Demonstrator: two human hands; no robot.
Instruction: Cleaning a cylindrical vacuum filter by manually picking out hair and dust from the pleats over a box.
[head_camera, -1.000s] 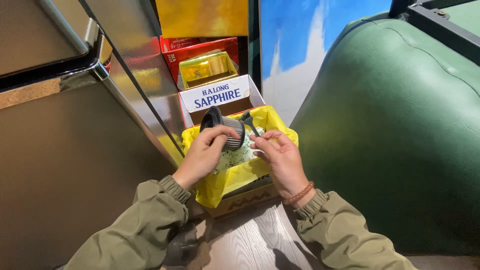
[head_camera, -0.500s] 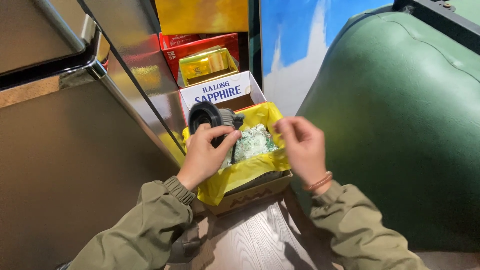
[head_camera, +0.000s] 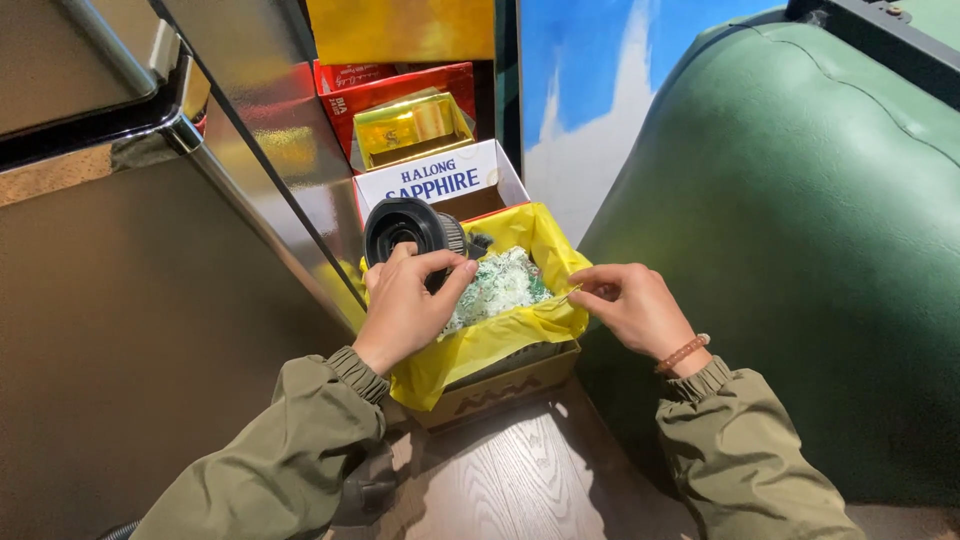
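- I found my left hand closed round a black, round, ribbed part, fingers curled over its lower rim and thumb set against the side; its open end faced the camera.
- The part was held above the near-left corner of a cardboard box lined with a yellow plastic bag.
- My right hand sat at the right edge of the bag, thumb and forefinger pinched narrowly on a thin sliver at the liner's rim; what the sliver was, I could not tell.
- Inside the liner lay a crumpled green-and-white patterned wad, just beside the black part.
- The box stood on a pale wood-grain floor, between a metal panel on the left and a green padded bulk on the right.
- Behind it stood a white-and-blue carton, then a gold box and red cartons.
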